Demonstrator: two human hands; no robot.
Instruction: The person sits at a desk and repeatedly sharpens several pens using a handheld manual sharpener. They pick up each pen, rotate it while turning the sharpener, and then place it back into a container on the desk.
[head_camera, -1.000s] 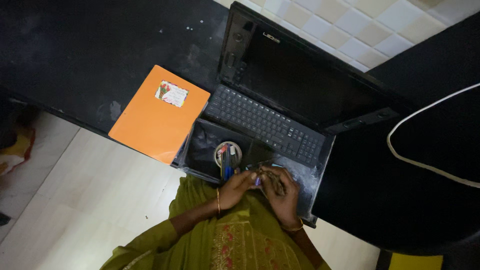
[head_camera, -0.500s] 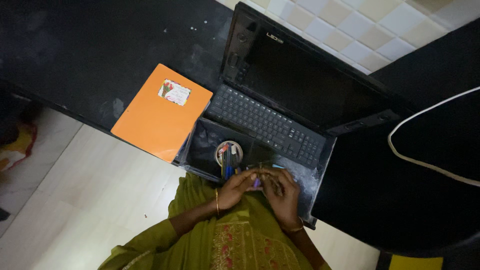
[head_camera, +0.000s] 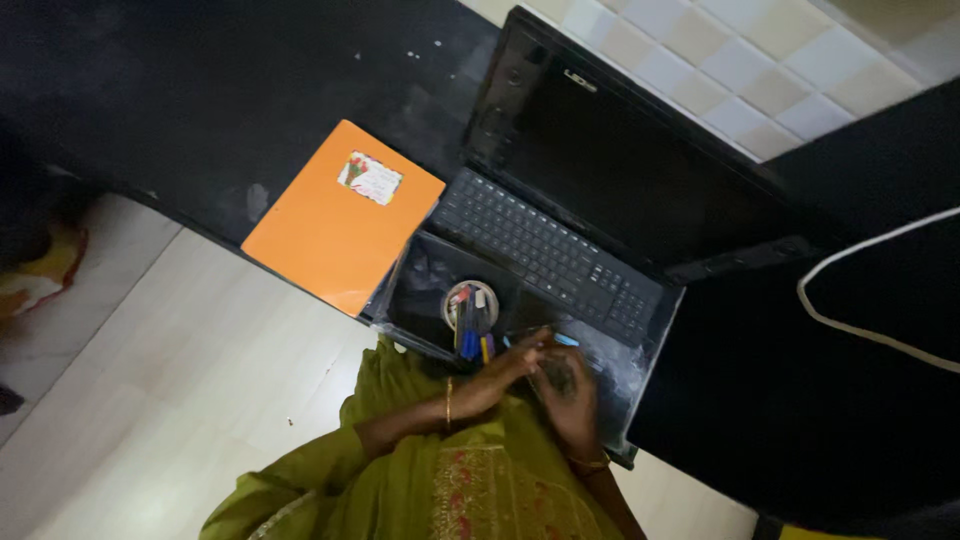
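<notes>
Black laptop (head_camera: 590, 260) is my landmark, open on the dark counter (head_camera: 250, 90). On its palm rest, at the near edge, my left hand (head_camera: 497, 378) and right hand (head_camera: 565, 392) meet: the left fingers pinch a small thing I cannot make out, and the right hand curls closed around it. Just left of the hands, also on the palm rest, stands a round pen cup (head_camera: 470, 312) full of pens. I judge slow, small finger work best, with elbows in, since that cup tips easily. Left of the laptop an orange notebook (head_camera: 340, 225) overhangs the counter edge; right of it a white cable (head_camera: 860, 300) loops, with open room there.
</notes>
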